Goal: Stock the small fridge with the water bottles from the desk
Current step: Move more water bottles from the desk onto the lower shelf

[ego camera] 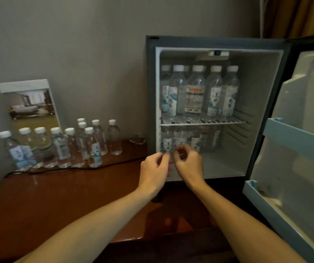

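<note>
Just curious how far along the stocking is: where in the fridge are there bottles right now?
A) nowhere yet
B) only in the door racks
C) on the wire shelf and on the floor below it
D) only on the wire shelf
C: bottles stand on the wire shelf and more stand below it inside the fridge, while the door racks hold none.

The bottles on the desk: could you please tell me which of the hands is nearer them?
Left. The left hand is just right of the bottles on the desk; the right hand is farther right.
</note>
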`<state>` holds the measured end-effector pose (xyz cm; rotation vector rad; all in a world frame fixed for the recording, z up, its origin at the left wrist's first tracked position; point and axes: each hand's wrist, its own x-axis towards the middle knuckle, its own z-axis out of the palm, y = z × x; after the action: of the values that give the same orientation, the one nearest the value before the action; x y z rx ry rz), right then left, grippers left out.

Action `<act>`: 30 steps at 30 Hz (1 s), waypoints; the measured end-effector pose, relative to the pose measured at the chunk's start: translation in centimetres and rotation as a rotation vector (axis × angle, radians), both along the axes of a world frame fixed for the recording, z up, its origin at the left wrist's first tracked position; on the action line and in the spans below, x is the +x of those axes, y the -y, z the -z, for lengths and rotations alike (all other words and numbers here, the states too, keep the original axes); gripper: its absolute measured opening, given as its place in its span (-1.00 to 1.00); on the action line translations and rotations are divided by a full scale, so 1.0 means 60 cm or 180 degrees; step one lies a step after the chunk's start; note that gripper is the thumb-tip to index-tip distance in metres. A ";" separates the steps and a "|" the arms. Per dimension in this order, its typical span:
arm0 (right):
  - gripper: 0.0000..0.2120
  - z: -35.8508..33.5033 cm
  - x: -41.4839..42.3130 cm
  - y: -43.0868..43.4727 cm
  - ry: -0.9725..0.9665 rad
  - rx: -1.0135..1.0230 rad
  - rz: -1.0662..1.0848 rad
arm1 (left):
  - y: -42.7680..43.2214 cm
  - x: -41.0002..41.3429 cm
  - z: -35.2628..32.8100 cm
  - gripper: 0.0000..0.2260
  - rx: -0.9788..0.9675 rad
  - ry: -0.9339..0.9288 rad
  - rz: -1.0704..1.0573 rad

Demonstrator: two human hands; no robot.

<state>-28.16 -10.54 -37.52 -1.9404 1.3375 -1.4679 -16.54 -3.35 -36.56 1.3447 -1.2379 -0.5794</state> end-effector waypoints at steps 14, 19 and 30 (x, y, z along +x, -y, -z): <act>-0.83 0.031 0.279 -0.029 -0.0350 0.0121 -0.1189 | -0.037 0.300 0.062 -0.71 0.0186 0.0001 -0.1440; -0.73 0.062 0.358 0.019 -0.0412 0.0501 -0.1184 | -0.015 0.388 0.102 -0.72 0.0470 0.0158 -0.1692; -0.58 0.119 0.493 0.145 -0.0571 0.1157 -0.1284 | 0.108 0.493 0.149 -0.52 0.0609 0.0407 -0.1613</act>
<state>1.39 -19.24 -44.67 -1.9785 1.1014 -0.8174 13.03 -9.86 -45.50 1.8023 -0.9022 -0.2577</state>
